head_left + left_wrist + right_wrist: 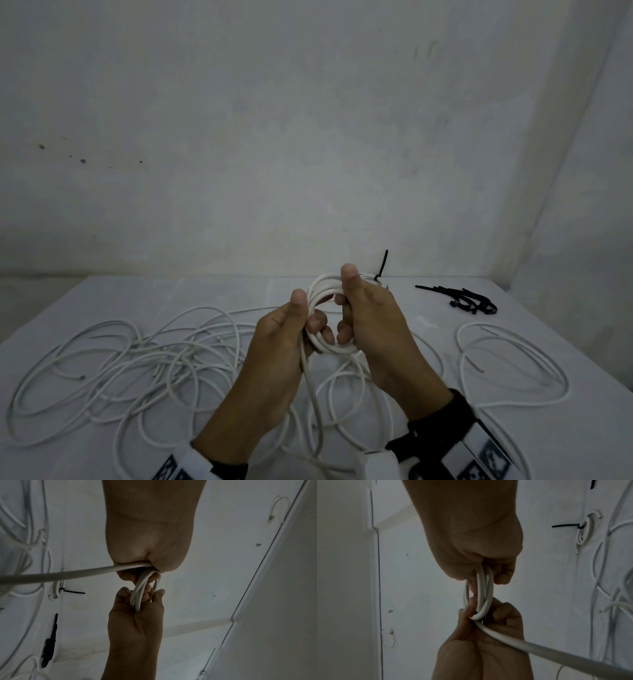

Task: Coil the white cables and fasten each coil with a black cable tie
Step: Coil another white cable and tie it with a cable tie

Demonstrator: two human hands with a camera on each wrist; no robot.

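Above the middle of the table both hands hold up a small coil of white cable (325, 342). My left hand (294, 318) grips the coil's left side, thumb up, and the cable's free length (315, 411) runs down from it to the table. My right hand (356, 308) grips the right side with the fingers curled through the ring. In the left wrist view the coil (142, 591) spans between the two hands, as does the coil (484, 592) in the right wrist view. A bunch of black cable ties (469, 299) lies at the back right.
A finished coil with a black tie (380, 274) sticking up lies just behind my hands. Several loose white cables (137, 359) sprawl over the left of the white table (548, 445); another loose cable (507, 363) lies on the right. A wall stands close behind.
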